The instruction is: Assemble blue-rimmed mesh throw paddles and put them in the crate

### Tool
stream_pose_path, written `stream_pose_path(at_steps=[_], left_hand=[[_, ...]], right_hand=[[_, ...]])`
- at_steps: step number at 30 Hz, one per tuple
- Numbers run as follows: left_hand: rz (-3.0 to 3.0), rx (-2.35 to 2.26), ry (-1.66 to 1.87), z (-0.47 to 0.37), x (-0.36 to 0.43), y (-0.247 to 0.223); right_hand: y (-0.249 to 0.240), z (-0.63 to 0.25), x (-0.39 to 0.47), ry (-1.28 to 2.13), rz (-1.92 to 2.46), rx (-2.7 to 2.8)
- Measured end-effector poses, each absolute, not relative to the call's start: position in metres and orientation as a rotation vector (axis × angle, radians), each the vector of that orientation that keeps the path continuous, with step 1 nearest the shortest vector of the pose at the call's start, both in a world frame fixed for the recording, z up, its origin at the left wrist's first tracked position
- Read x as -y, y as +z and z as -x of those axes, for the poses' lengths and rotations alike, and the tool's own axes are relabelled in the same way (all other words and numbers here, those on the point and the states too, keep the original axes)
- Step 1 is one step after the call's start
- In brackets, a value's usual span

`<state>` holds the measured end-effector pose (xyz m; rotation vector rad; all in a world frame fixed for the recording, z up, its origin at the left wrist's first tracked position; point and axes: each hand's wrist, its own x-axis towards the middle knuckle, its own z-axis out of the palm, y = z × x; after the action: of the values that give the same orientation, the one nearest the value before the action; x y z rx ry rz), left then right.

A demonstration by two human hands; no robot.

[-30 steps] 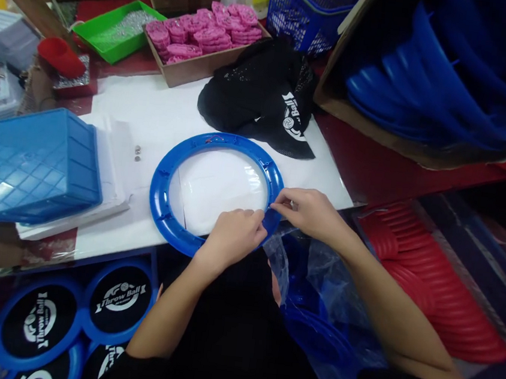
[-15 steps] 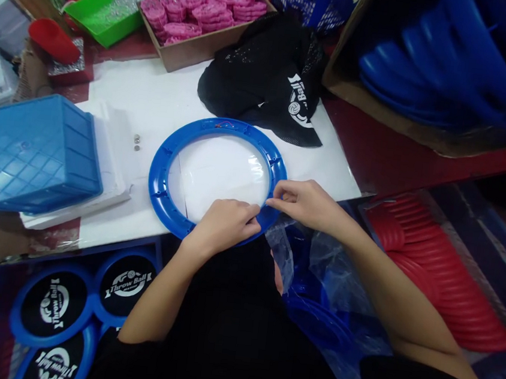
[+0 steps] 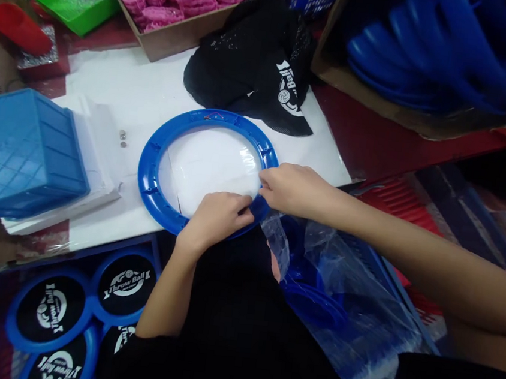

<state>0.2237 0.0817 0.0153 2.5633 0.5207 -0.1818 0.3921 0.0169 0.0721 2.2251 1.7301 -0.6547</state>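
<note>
A blue plastic ring lies on white sheeting, its ribbed inner side facing up. A thin reddish wire runs in its channel at the far edge. My left hand is closed over the ring's near right part, fingers curled on the rim. Against the ring's right side, my right hand is closed, its fingertips pressed together; whatever is between them is hidden. Black mesh fabric with white "Ball" lettering lies just beyond the ring. Small silvery round pieces rest to its left.
At left an upturned blue basket stands on white sheets. Behind are a green tray, a carton of pink bundles and a carton of blue rings. Finished black-and-blue discs fill a crate below the table edge.
My right hand has closed further and turned, pressing in over the ring's right side, with its forearm lying flatter. My left hand stays on the rim. The whole view has shifted slightly.
</note>
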Motion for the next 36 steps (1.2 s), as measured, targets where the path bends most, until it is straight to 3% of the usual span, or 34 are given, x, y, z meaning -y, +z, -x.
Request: stream_pose_path(at_steps=[17,27,36], left_hand=[[-2.564,-0.532,-0.069,-0.224,-0.082,0.010],[-2.591,-0.541,-0.089,-0.226,-0.081,0.009],[-2.615,-0.546,-0.092,-0.226,-0.080,0.009]], right_hand=[[0.019,-0.373,0.038,-0.134,-2.410,-1.796],[0.027,-0.363,0.033,-0.018,-2.352,-1.756],[-0.012,-0.360,0.044,0.194,-2.679,-1.733]])
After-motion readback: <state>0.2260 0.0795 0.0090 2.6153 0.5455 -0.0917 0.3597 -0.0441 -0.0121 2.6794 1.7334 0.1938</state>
